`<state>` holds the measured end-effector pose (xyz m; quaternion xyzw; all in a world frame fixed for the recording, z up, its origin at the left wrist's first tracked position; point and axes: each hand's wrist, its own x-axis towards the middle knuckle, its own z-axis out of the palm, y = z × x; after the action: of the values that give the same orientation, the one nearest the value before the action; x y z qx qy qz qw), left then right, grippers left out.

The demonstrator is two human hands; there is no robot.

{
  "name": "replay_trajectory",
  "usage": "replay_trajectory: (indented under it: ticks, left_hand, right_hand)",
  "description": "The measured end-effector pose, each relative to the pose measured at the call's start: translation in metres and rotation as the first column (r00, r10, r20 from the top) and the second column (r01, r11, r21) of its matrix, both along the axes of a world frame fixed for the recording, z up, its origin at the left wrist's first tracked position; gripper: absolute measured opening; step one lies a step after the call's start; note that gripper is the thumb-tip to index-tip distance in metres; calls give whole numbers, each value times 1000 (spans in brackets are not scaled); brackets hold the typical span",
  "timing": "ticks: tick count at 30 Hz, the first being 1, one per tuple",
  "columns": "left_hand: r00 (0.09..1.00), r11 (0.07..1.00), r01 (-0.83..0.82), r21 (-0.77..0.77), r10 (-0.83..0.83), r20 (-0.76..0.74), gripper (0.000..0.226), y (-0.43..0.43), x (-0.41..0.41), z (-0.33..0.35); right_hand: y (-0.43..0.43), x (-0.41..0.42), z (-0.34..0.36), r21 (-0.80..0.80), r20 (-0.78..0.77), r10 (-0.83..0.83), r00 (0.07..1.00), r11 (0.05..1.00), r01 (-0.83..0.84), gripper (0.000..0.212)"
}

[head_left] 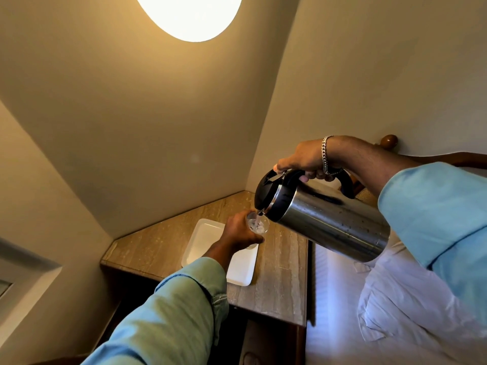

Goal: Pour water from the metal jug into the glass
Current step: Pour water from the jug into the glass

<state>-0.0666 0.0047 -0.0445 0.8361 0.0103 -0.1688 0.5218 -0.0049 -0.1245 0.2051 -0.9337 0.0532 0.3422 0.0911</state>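
A person in pale blue sleeves stands at a stone-topped corner desk (279, 262) and pours water. The right hand (303, 160) is curled tight around the black handle of a metal jug (329, 219), with the thumb pressed on the lever at the black lid. A silver chain bracelet (325, 156) circles that wrist. The jug is tipped steeply, its spout pointing down and to the left, its steel body beaded with droplets.

Directly under the spout, the left hand (241, 230) wraps its fingers around a clear glass (259, 223), gripping it from the side and holding it just above the desk. A thin stream of water falls from the spout into the glass, and some water already sits inside.

Below the glass, a white rectangular tray (203, 235) lies flat on the desk; the left forearm crosses over it. To the right of the desk, white bedding (395, 299) covers a bed, with a wooden bedpost knob (389, 141) behind the right forearm. High above the desk, a round lamp (188, 14) glows brightly against beige walls.
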Motion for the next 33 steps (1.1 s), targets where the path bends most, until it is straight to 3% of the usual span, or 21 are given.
replay_trajectory:
  ticks: [13,33]
  left_hand:
    - [1000,1000,-18,-15,18,-3,80,-2,-1,-3]
    - [1000,1000,-3,-24,3,-7,75,-6,-3,3]
  right_hand:
    - [-6,1,-2,18,-24,-8,1000,1000,9,50]
    - [-36,11,-28,71,-35,-44,998,996,46,58]
